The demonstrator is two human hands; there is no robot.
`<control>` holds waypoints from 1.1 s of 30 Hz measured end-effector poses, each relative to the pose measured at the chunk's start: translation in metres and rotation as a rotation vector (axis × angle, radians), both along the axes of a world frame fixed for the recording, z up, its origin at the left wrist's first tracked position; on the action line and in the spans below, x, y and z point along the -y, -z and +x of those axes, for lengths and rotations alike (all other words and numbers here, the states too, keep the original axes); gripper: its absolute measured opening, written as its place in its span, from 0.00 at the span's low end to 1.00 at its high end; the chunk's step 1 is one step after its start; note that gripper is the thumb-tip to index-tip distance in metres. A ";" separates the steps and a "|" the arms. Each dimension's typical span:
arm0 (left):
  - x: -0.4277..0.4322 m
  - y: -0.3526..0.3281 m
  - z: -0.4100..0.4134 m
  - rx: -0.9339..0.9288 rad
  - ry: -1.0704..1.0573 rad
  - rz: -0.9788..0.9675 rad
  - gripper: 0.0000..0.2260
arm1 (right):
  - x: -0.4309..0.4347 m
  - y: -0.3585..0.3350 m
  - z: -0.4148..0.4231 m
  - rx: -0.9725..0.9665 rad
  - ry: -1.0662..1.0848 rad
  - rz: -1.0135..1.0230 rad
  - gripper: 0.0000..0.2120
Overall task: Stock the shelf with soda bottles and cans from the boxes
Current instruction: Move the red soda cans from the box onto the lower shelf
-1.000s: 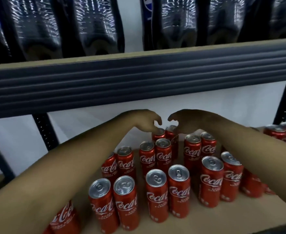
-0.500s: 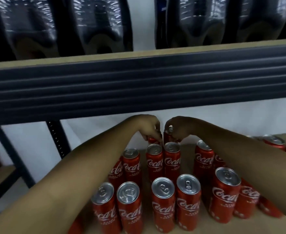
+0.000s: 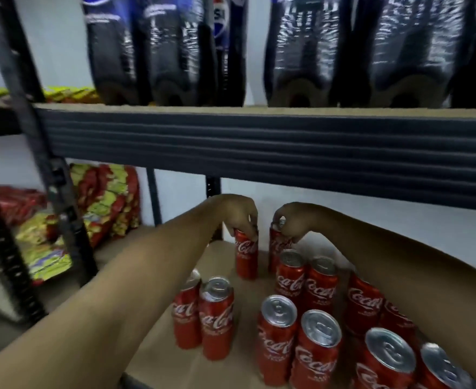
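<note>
Two hands reach to the far end of a tan wooden shelf board (image 3: pixel 175 357), close to the white back wall (image 3: pixel 399 220). The left hand (image 3: pixel 239 217) comes in from the near left. Its curled fingers grasp the top rim of a slim red aluminium cola can, the left can (image 3: pixel 246 255), from above. The right hand (image 3: pixel 294 220) comes in from the near right and clasps the silver top of a matching red one, the right can (image 3: pixel 276 244), in the same way.

Both cans are upright, with the long axis vertical, and each sits directly beneath its own hand. A narrow gap separates them, so they do not touch. The left can appears to rest on the board, standing alone to the left. The right can's base is hidden behind a nearer pair of red cans (image 3: pixel 305 276), so whether it is set down cannot be told. More red cans stand in pairs toward the near edge, including a near-left pair (image 3: pixel 203 313).

Overhead runs a dark grey ribbed shelf beam (image 3: pixel 259 147), carrying shrink-wrapped dark soda bottles (image 3: pixel 161 51). Bright red and yellow snack packets (image 3: pixel 105 200) lie on a neighbouring shelf at far left.

Letting go likely means opening the fingers and lifting straight up, staying under the beam. Either forearm could knock the nearer cans on the way back.
</note>
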State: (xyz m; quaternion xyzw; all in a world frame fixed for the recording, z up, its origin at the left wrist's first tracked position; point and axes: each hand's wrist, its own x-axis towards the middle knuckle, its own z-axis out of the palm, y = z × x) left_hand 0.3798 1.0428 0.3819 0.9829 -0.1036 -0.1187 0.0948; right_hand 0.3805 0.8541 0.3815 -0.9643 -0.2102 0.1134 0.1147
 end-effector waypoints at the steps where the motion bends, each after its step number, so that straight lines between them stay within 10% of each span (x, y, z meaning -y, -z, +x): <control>1: -0.015 0.000 -0.006 0.004 -0.013 0.008 0.20 | -0.014 0.000 -0.002 -0.002 -0.026 0.014 0.19; 20: -0.078 0.002 -0.079 -0.162 -0.103 -0.167 0.25 | -0.059 0.006 -0.053 -0.117 -0.291 0.060 0.39; 33: -0.068 0.001 -0.086 0.006 -0.069 -0.047 0.16 | -0.055 0.011 -0.055 -0.026 -0.326 0.089 0.33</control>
